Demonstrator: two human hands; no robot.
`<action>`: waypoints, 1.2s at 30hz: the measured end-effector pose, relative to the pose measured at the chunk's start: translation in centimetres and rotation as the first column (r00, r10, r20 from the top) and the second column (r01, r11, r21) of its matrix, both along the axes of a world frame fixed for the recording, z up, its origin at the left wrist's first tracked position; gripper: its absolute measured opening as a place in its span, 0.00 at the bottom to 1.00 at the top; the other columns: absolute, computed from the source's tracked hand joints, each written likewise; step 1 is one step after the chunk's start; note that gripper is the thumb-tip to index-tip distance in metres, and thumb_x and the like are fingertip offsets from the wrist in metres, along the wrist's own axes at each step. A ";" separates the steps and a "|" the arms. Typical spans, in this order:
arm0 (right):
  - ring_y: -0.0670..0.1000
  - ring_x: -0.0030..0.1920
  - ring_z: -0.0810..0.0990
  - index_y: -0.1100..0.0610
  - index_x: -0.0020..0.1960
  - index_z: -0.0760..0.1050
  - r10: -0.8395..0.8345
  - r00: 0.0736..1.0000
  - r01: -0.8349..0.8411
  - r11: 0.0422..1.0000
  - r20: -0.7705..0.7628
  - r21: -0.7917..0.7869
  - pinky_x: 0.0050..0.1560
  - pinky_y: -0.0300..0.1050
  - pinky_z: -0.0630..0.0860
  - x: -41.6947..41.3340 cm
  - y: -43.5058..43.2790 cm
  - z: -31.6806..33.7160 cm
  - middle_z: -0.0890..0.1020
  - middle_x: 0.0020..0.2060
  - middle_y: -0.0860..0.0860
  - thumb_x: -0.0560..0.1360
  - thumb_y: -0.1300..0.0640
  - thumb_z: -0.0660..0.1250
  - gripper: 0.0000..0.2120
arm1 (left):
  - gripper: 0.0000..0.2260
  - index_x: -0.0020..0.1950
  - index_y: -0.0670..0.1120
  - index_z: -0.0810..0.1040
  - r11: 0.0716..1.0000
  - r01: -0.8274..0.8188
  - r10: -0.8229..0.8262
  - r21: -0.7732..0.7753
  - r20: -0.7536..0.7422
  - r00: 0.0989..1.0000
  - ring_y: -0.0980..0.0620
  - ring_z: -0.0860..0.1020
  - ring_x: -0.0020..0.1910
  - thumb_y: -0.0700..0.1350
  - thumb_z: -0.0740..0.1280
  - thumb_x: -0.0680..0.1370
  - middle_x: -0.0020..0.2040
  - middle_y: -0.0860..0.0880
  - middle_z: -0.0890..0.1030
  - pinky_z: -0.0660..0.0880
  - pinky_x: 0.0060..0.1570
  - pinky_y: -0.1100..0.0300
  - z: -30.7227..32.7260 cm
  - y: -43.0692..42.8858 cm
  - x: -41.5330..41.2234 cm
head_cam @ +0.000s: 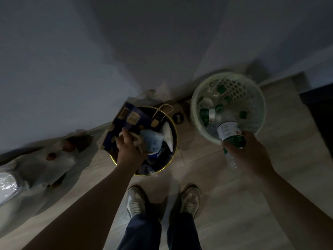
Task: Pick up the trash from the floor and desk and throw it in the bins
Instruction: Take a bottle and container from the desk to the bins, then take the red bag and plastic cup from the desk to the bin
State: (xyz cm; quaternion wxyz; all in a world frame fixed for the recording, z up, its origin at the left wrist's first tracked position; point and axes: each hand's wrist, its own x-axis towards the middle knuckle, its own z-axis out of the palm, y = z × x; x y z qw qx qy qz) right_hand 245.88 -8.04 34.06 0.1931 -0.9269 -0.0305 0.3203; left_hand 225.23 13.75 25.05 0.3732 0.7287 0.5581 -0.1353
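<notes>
Findings: you are standing over two bins on the tiled floor [225, 177], with both shoes [136, 202] showing at the lower edge.

Your left hand [128, 147] is gripping a crumpled wad of pale paper [138, 141], fingers curled round it. It is hanging directly above the dark gold-rimmed bin [163, 169]. That bin is holding a navy paper bag with gold print [126, 120], which is leaning over its far-left rim, along with light blue and white scraps.

Your right hand [250, 150] is clasping a clear plastic water bottle [229, 131] around its green-and-white label. The bottle's upper end is pointing out over the near rim of the pale perforated basket bin [236, 88], and its ribbed lower end is sticking out beneath your hand. The basket is containing clear bottles and green caps [220, 89].

A pale plastic sack [45, 159] is lying on the floor at the left. The view is dim and blurred.
</notes>
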 end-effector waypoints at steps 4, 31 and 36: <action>0.58 0.50 0.78 0.58 0.68 0.66 -0.041 0.999 0.042 0.998 0.020 -0.050 0.42 0.44 0.70 1.0 0.8 -1.4 0.78 0.56 0.60 0.72 0.48 0.69 0.28 | 0.31 0.77 0.42 0.53 0.979 0.200 -0.198 0.039 -0.041 0.979 0.36 0.64 0.70 0.37 0.63 0.77 0.76 0.39 0.53 0.66 0.66 0.48 -0.7 0.1 1.2; 0.53 0.61 0.76 0.56 0.66 0.71 0.324 0.944 -0.325 0.946 0.059 0.010 0.58 0.43 0.71 -3.0 6.4 27.0 0.78 0.60 0.53 0.73 0.52 0.69 0.23 | 0.16 0.64 0.48 0.75 0.820 0.565 -0.568 0.097 0.009 0.823 0.48 0.75 0.60 0.48 0.65 0.77 0.60 0.48 0.78 0.72 0.57 0.59 32.1 3.9 3.1; 0.52 0.57 0.77 0.53 0.59 0.75 0.436 0.859 -0.465 0.884 0.269 0.050 0.50 0.41 0.68 -3.1 8.4 39.5 0.79 0.54 0.51 0.72 0.52 0.69 0.16 | 0.21 0.69 0.49 0.69 0.719 0.639 -0.677 0.273 0.063 0.734 0.53 0.73 0.62 0.52 0.65 0.77 0.63 0.50 0.75 0.67 0.60 0.63 46.0 6.2 3.3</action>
